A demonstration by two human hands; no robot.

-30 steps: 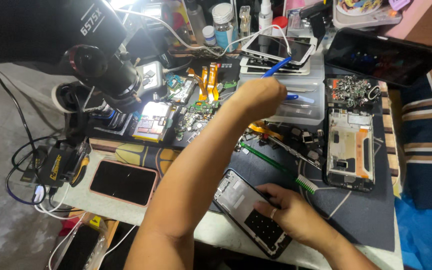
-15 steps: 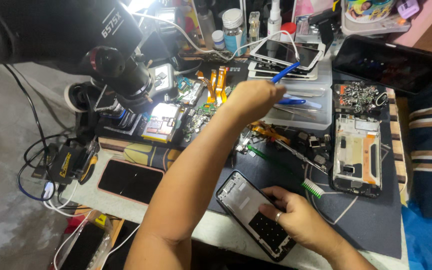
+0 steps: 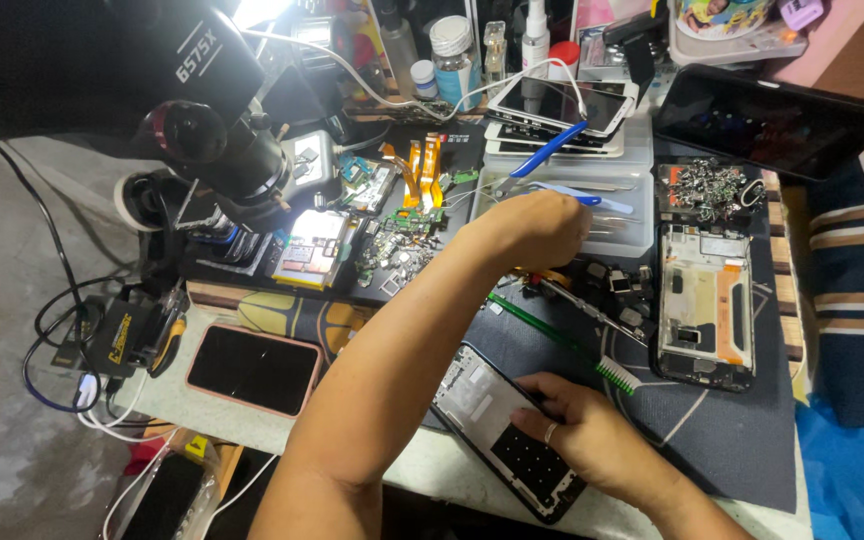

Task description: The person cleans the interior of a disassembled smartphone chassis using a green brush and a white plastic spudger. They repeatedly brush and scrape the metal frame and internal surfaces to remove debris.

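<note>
The left hand (image 3: 537, 228) reaches across the table (image 3: 422, 465) to a clear plastic tray (image 3: 592, 215), fingers closed on a tool with a blue tip (image 3: 584, 199); the tray holds tweezers and blue-handled pliers (image 3: 549, 149), and two phones lie stacked at its far edge, the top one a white phone (image 3: 562, 103) with a white cable over it; the right hand (image 3: 582, 435) lies on an opened phone (image 3: 505, 430) at the near table edge, fingers pressed on its dark lower half, a ring on one finger; whether it grips or only pins the phone cannot be told; the two hands are well apart.

Just right of the tray, a small dark box (image 3: 707, 188) is filled with tiny metal parts; below it lies a stripped phone frame (image 3: 704, 305) with an orange strip along one side; a green brush (image 3: 564, 344) lies slanted between frame and opened phone.

At the far edge stand a white-capped bottle (image 3: 452, 50), a smaller jar beside it, and a spray bottle (image 3: 536, 30) with a pale label; a round tub (image 3: 727, 25) with a colourful picture sits far right, next to a large black tablet (image 3: 772, 120).

Left, a black microscope (image 3: 192, 110) hangs over a lit circuit board (image 3: 312, 245); orange ribbon cables (image 3: 419, 170) lie beside; a pink-cased phone (image 3: 255, 368) rests screen up at the near left.
</note>
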